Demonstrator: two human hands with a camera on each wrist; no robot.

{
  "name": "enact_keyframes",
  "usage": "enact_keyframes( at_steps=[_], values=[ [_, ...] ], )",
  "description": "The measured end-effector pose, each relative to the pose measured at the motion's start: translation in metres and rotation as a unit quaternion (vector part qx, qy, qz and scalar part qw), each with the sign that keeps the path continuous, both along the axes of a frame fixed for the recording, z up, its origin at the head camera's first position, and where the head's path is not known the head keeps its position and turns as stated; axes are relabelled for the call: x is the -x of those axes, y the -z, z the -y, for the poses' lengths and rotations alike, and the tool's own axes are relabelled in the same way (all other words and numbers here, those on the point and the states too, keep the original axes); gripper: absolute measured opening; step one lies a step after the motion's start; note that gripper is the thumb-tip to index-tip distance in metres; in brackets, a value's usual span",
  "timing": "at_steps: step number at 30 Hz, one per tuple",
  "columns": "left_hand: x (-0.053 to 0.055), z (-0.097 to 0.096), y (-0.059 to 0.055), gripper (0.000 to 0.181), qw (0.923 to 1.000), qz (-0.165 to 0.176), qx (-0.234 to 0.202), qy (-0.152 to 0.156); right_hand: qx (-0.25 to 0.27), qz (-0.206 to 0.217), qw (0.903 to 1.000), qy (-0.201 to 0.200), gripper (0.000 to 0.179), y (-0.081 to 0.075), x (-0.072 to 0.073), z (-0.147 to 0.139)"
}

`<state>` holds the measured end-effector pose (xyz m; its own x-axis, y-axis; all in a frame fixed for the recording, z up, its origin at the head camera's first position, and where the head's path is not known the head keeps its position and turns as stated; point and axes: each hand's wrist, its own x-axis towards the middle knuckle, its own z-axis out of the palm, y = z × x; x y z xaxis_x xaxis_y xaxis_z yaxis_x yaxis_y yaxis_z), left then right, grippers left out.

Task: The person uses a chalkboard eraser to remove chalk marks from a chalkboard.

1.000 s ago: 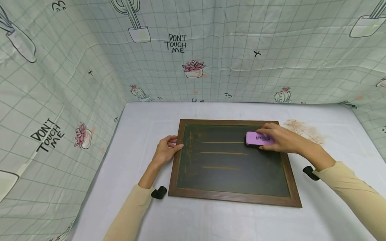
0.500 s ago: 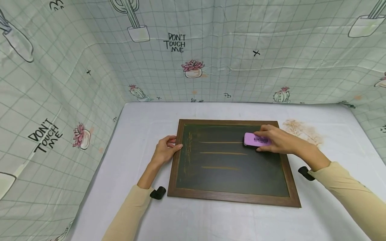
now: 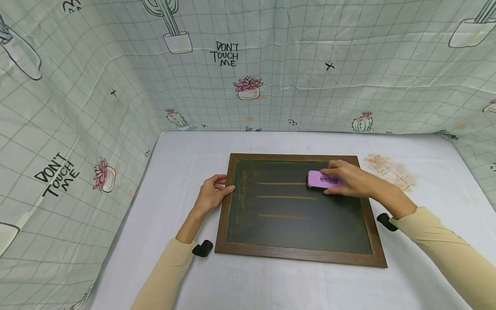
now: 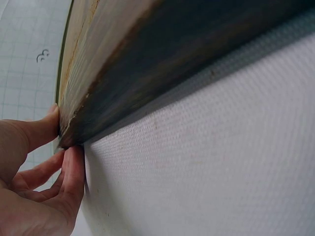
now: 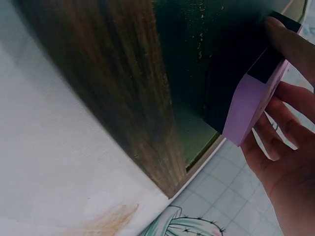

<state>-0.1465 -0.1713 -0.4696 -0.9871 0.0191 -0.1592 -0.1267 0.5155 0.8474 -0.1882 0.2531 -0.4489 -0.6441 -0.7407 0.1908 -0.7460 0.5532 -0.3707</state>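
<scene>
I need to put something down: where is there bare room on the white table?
Bare patches: in front of the chalkboard, between the sleeves; and behind it, up to the patterned backdrop. Crowded: the board's left edge, where the left hand grips, and its upper right, where the right hand holds the purple eraser.

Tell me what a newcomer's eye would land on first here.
The bright purple eraser, held in the right hand on the upper right part of the dark chalkboard. Next, three yellowish lines across the board's middle, and the left hand pinching the wooden frame at its left side. Behind, "DON'T TOUCH ME" lettering shows on the checked cloth.
</scene>
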Motion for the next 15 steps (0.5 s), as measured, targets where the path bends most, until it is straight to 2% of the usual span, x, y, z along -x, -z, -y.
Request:
enact_keyframes(
  at_steps=[15],
  values=[
    [0.0, 0.0, 0.0, 0.049, 1.0, 0.0, 0.003, 0.001, -0.019, 0.022, 0.9996, 0.005, 0.049, 0.001, 0.005, 0.018]
  ],
)
